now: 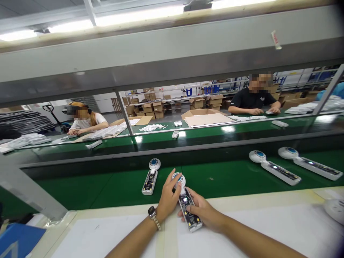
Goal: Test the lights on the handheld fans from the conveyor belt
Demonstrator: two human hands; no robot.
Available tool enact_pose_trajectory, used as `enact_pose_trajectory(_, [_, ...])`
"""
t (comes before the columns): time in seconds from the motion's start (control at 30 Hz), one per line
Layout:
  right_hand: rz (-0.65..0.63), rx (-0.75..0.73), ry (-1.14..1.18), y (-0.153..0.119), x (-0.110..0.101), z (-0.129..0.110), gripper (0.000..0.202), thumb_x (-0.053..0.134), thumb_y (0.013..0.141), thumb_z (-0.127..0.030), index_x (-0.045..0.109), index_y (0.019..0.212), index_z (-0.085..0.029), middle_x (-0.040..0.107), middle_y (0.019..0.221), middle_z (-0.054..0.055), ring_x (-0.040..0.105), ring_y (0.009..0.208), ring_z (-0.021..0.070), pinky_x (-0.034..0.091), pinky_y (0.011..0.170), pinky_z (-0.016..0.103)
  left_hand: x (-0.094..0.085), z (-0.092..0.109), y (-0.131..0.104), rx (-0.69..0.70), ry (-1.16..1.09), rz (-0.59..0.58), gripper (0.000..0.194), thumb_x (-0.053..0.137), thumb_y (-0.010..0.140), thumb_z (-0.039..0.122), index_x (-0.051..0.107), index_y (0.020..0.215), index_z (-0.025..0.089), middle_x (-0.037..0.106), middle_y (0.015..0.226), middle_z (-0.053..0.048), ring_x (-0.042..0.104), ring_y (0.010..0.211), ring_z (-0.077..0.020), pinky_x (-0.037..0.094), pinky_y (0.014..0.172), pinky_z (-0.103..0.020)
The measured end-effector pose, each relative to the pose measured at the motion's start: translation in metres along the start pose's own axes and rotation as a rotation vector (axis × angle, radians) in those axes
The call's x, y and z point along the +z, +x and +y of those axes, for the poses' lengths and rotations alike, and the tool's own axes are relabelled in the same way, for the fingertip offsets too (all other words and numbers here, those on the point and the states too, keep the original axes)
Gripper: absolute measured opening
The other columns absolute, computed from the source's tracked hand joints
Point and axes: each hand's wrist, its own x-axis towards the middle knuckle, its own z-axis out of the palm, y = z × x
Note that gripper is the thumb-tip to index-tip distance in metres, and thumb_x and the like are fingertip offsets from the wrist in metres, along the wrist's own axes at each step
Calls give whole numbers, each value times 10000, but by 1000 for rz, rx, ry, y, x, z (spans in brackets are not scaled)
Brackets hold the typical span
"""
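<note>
A white device with a round head and an exposed circuit board [190, 211] is between my hands, over the near edge of the green belt [215, 182]. My right hand [202, 209] is wrapped round its body, with the thumb on the board, where a small light glows. My left hand [170, 193], with a watch [153, 214] at the wrist, has its fingers apart over the round head and touches it. To the left, a similar device [149, 182] lies on the belt.
Two more devices [281, 172] [317, 167] lie on the belt at the right. A blurred white object [334, 209] is at the right edge. Across the belt, two people [252, 102] [88, 122] work. A metal post [29, 190] stands left, near a blue object [20, 240].
</note>
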Motion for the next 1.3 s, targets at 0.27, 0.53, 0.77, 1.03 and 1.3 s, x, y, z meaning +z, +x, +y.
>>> enact_pose_trajectory(0.27, [-21,-32,20,0,-3,0,635,716,691,-300,373,1221,-243,569,945,33,632,845,218,495,702,350,0,-3,1,28,20,3,353,397,886,333,525,1203,245,372,1373,-82,377,1242,-232,331,1028,-403])
enact_pose_trajectory(0.53, [-25,-38,25,1,-4,2,631,712,698,-285,372,1229,-251,566,929,23,636,830,212,499,693,344,1,-4,2,18,18,7,351,405,883,334,530,1200,248,371,1377,-84,382,1242,-226,325,1033,-393])
enact_pose_trajectory(0.77, [-16,-34,18,1,-1,0,658,711,697,-277,351,1247,-245,577,925,26,636,825,209,500,697,348,2,-5,1,34,17,24,349,409,881,326,529,1200,251,370,1379,-79,395,1232,-230,338,1026,-391])
enact_pose_trajectory(1.03, [-1,-32,16,1,-2,1,643,697,707,-254,349,1248,-238,576,977,48,634,838,215,499,711,370,0,-1,0,-5,28,-14,379,358,896,368,502,1227,250,328,1404,-63,341,1267,-223,300,1049,-388])
enact_pose_trajectory(1.3, [5,-13,57,2,0,-3,593,707,686,-253,412,1200,-220,593,924,40,638,819,217,491,728,371,2,0,-1,-26,-2,-32,413,333,903,384,428,1284,255,311,1417,-48,295,1294,-209,269,1066,-382])
